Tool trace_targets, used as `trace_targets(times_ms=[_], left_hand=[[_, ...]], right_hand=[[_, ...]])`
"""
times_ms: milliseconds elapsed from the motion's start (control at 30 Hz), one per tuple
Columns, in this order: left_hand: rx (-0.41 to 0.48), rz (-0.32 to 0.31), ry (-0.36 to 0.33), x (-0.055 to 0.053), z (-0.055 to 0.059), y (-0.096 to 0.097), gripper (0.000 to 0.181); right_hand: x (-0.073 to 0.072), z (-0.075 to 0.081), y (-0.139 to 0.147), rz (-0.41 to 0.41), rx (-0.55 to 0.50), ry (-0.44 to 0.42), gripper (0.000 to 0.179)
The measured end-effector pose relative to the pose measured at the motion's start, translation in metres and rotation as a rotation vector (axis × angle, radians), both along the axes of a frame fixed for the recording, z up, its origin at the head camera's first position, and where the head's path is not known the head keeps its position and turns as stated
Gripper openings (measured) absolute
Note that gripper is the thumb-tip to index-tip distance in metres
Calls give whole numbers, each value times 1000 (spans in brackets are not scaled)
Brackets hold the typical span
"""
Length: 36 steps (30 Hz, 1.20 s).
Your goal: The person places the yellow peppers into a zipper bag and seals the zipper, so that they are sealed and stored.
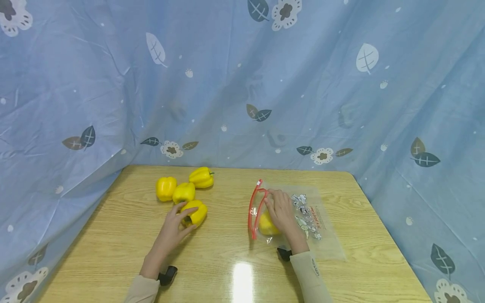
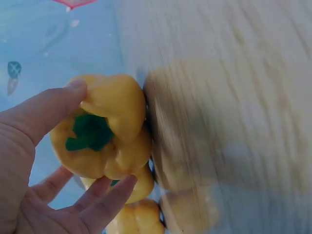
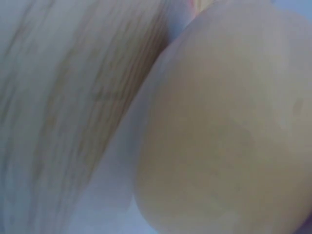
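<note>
My left hand holds a yellow bell pepper lying nearest me in a group on the left. In the left wrist view, thumb and fingers spread around this pepper, its green stem turned toward the palm. On the right lies a clear zip bag with a red slider strip and printed cartoon figures. My right hand pinches the bag's red-edged mouth, which stands partly apart. Inside the bag, just behind the opening, sits another bell pepper, which fills much of the blurred right wrist view.
Three more yellow bell peppers stand beyond the left hand: one at the left, one in the middle, one farther back. The wooden table meets a blue patterned curtain behind and at both sides.
</note>
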<state>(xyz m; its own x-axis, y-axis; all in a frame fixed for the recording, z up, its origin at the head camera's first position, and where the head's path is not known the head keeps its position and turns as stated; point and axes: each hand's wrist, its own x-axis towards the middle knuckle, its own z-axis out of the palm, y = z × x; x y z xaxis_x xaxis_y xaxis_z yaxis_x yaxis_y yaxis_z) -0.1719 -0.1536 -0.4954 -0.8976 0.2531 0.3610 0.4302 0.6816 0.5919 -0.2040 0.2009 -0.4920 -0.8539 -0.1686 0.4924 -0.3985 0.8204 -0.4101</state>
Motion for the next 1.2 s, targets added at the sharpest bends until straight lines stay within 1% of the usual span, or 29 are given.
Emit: trace_targets(times_ms=[300, 467, 700, 933, 1200], left_hand=[[13, -3, 13, -2, 0, 8, 50], [18, -10, -4, -2, 2, 12, 49], [9, -24, 23, -5, 6, 19, 50], [43, -47, -17, -9, 14, 28, 49], [37, -71, -11, -13, 16, 41, 49]], right_hand=[[0, 1, -1, 5, 10, 37, 37], [0, 0, -1, 8, 4, 31, 37], [0, -1, -1, 7, -1, 6, 36], [-1, -2, 0, 1, 6, 16, 37], [0, -2, -1, 12, 7, 25, 36]])
